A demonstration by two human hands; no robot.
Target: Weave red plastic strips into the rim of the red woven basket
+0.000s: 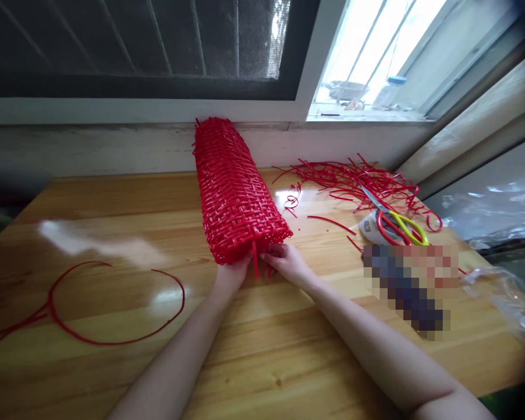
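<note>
A long red woven piece (236, 186) leans from the wooden table up against the wall below the window. Its near end faces me, with red strands sticking out toward me. My left hand (235, 269) is at this near end, its fingers hidden under or inside the weave. Beside it on the right, my right hand (284, 259) is closed at the lower right rim, fingers bent around the edge near a short hanging strand. What its fingertips pinch is too small to tell.
A loop of red strand (116, 343) lies on the table (271, 373) at left. Cut red strands (350, 178) pile at the back right, near scissors (402, 227) resting on a roll (374, 228). A blurred-out patch and clear plastic (503, 297) are at right.
</note>
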